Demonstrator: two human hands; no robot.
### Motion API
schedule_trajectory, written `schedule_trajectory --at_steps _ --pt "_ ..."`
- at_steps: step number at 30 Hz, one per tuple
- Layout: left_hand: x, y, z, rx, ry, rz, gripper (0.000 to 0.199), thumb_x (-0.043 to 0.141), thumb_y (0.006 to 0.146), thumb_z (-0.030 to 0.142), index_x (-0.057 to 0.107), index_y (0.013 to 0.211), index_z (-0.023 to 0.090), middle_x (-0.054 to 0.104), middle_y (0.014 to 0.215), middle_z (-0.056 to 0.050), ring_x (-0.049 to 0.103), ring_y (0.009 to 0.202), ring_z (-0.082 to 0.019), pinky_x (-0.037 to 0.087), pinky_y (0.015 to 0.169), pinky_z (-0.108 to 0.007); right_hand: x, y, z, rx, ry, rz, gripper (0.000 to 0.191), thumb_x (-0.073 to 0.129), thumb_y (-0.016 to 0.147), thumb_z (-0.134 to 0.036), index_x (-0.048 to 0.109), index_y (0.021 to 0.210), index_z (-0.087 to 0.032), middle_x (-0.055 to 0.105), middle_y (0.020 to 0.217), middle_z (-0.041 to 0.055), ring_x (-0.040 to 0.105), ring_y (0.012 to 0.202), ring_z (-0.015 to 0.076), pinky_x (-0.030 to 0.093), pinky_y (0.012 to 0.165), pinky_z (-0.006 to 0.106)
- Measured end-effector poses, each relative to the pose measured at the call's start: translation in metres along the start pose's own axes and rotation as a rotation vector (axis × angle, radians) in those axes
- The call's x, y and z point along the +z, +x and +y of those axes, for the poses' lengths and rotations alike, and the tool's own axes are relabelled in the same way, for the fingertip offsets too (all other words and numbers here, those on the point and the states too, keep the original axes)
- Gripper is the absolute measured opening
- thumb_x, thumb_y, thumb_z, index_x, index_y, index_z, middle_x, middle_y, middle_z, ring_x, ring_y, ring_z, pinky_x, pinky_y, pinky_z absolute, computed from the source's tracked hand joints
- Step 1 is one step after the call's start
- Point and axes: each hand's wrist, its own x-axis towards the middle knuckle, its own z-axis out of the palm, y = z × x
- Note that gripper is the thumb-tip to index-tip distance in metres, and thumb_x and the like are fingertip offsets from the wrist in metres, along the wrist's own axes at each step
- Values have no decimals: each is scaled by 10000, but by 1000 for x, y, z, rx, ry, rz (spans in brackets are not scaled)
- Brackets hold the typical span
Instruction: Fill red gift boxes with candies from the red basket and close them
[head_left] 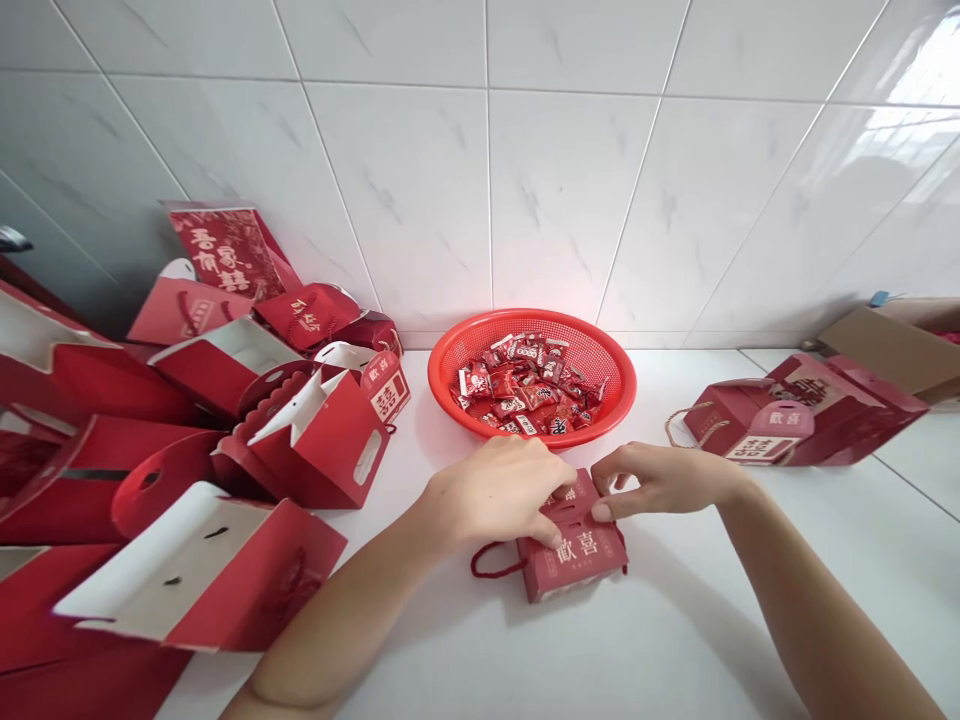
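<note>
A small red gift box [577, 560] with gold lettering and a dark red cord handle lies on the white tiled counter in front of me. My left hand [502, 490] grips its left side, with the thumb on the front panel and the fingers over the top flap. On the right edge of the same flap, my right hand [660, 478] pinches with thumb and curled fingers. Just beyond both hands stands a red plastic basket [442, 385] holding many wrapped candies [529, 385].
Many red gift boxes [315, 440], several with open tops, crowd the left side. At the right, more red boxes [847, 410] stand beside a brown cardboard box [885, 345]. A tiled wall [570, 200] rises behind the counter.
</note>
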Motion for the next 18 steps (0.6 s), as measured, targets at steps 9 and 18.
schedule_trajectory --at_steps 9,18 --pt "4 11 19 -22 45 83 265 662 915 435 638 828 186 671 839 -64 651 771 -241 289 544 -298 -8 2 15 170 148 126 604 667 744 -766 480 633 -203 522 565 -20 488 563 124 333 522 252" --pt "3 5 0 -30 -137 -70 420 685 761 367 342 567 221 410 501 43 367 446 -129 220 455 -317 -5 -5 3 306 -42 236 581 696 764 -669 376 572 -224 484 554 -35 533 513 129 312 475 251"
